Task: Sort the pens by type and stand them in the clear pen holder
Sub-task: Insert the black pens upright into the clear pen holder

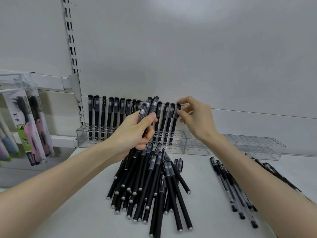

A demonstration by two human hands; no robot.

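L hand [137, 129] grips a bundle [148, 107] of black pens, fingers curled tight round it, caps up. R hand [195, 117] pinches the cap of the end pen [176, 121], thumb + forefinger, other fingers loosely curled; that pen stands in the holder [178, 143] at the row's right end. L hand hides the row's middle. Pile [151, 182] lies on shelf [68, 212] below. Clear-barrel pens [231, 186] at right, partly behind R forearm. Packs [32, 127] at left cut off.

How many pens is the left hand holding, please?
3 pens show above the left hand: a lower one on the left, two taller ones beside it. More may hide in the fist.
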